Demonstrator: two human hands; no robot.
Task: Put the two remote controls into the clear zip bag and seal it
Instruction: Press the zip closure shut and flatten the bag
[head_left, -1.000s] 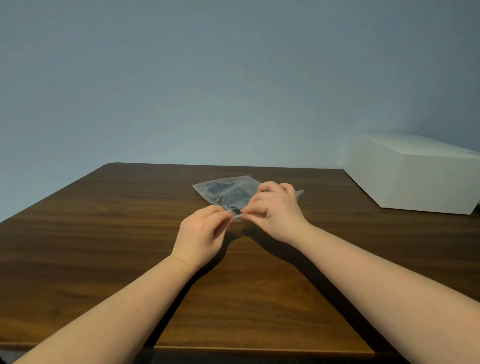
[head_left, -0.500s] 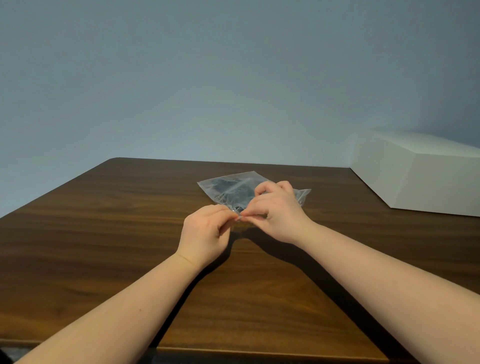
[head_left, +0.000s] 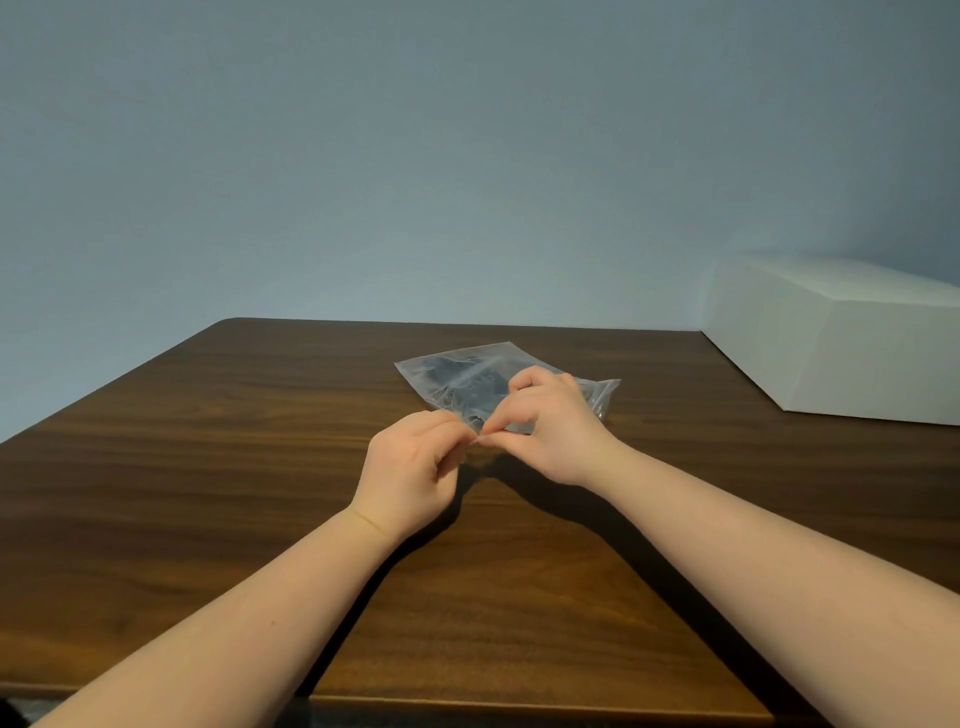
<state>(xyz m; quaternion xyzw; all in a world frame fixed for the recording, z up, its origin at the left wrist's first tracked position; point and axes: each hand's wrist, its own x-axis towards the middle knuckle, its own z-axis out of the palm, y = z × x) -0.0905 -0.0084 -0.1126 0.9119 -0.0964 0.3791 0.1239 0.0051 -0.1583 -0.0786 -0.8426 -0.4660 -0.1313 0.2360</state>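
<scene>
A clear zip bag (head_left: 457, 371) lies flat on the dark wooden table (head_left: 208, 467), a little past the middle. Dark remote controls (head_left: 470, 382) show through the plastic; I cannot tell them apart. My left hand (head_left: 410, 475) pinches the bag's near edge between thumb and fingers. My right hand (head_left: 550, 426) pinches the same edge right beside it, fingertips almost touching the left hand's. The right hand covers much of the bag's near and right part, and the zip strip is hidden under the fingers.
A large white box (head_left: 841, 338) stands at the back right of the table, against the pale blue wall. The table's front edge (head_left: 519, 704) runs just below my forearms.
Both hands stay pinched on the bag's near edge. The fingertips have drawn slightly closer together. The view has shifted a little.
</scene>
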